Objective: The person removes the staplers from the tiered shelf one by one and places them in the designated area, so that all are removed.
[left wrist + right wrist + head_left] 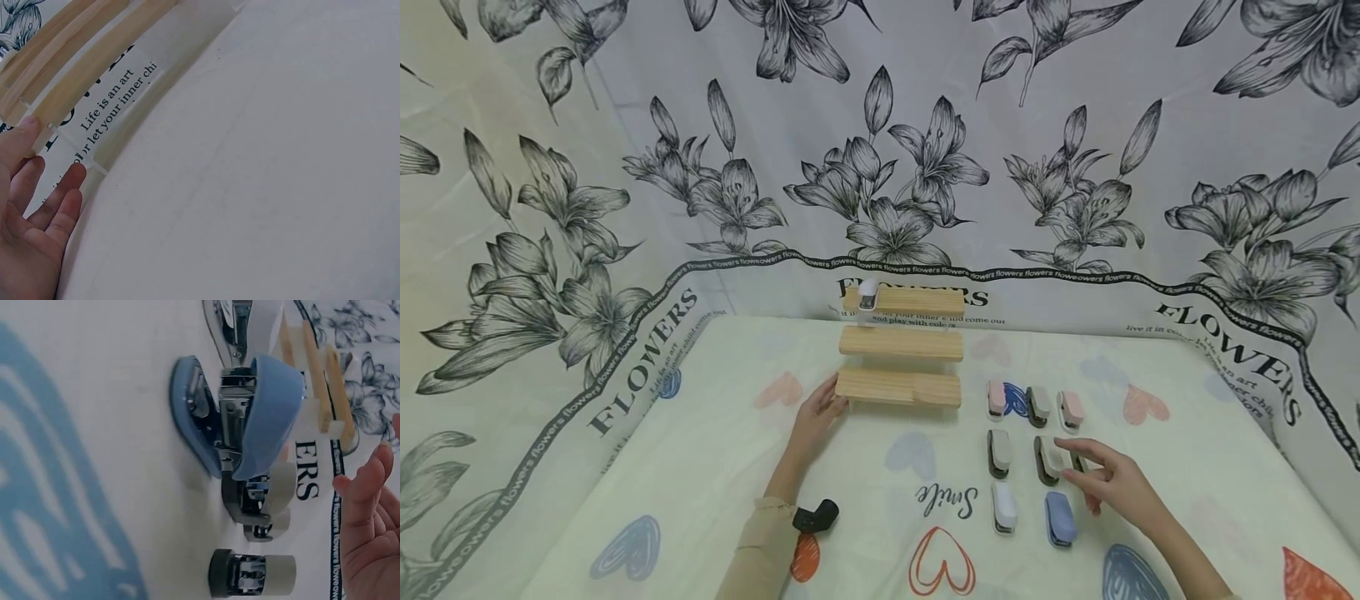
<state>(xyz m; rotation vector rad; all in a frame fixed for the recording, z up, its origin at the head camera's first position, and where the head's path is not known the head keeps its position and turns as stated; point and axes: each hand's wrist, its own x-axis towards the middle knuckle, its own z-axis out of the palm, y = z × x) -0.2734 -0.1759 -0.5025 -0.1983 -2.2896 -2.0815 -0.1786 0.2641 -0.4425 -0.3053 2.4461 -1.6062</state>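
Note:
At the left end of a three-step wooden shelf [898,387], my left hand [817,418] pinches the lowest plank. In the left wrist view, its thumb lies on the plank [94,78] and the other fingers are below. A small white-topped stapler [868,295] stands at the left of the top step. My right hand [1112,483] hovers over the staplers on the right, thumb and index finger apart beside a pale grey stapler [1049,460]. Another stapler [1079,462] is partly hidden behind that hand. Nearer me lies a blue stapler [1061,518], also in the right wrist view [269,419].
More staplers lie in rows: pink [996,398], grey [1038,406], another pink [1071,410], grey-white [999,452] and white [1004,507]. A patterned cloth [865,533] covers the table. A flower-print curtain [970,233] hangs behind the shelf.

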